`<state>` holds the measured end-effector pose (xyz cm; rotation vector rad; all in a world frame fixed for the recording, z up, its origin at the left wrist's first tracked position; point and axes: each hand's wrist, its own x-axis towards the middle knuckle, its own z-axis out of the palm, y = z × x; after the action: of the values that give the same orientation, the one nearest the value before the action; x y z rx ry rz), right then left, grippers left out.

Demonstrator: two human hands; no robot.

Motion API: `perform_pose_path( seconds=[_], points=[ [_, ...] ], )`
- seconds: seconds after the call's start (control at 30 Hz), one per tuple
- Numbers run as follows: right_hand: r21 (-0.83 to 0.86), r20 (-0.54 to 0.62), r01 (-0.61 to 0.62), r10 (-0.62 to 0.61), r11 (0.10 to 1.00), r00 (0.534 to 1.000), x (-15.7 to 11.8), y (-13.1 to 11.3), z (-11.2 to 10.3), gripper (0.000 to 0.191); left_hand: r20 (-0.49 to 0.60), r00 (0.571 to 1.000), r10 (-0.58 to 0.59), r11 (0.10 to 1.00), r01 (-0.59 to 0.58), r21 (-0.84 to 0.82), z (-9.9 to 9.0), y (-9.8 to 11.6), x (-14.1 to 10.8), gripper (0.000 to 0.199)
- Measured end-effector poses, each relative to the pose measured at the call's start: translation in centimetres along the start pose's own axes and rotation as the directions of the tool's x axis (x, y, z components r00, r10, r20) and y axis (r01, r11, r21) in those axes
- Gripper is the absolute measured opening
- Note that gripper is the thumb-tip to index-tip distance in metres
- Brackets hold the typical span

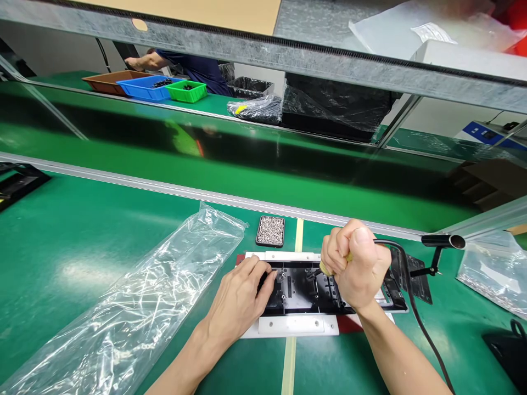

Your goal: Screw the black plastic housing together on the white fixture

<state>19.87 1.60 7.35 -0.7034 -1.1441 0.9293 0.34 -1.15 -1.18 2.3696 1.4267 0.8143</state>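
Note:
A black plastic housing (300,293) with small posts and ribs lies in a white fixture (298,325) on the green table. My left hand (246,285) rests at the housing's left end, its fingers bent and the tips over the inner side; whatever they may pinch is hidden. Above the housing's right part, my right hand (356,263) is closed in a fist around a tool with a yellowish handle (326,269) and a black cable (415,307). The tool's dark tip points down and left into the housing. A small black tray (270,231) full of tiny metal parts sits behind the fixture.
Clear plastic wrap (135,307) covers much of the left table. A tubular holder (442,242) and a bag of small parts (496,271) are at right. Behind the partition are brown, blue (144,88) and green bins (187,91) and a person's arm (148,61).

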Motion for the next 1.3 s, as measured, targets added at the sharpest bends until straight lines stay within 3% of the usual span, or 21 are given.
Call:
perform_pose_path(
  seconds=[1.3],
  points=[
    [-0.002,0.002,-0.001,0.001,1.0,1.0,-0.04,-0.08,0.0,0.044,0.014,1.0,-0.018,0.999,0.019,-0.032,0.11,-0.09,-0.08,0.026]
  ],
)
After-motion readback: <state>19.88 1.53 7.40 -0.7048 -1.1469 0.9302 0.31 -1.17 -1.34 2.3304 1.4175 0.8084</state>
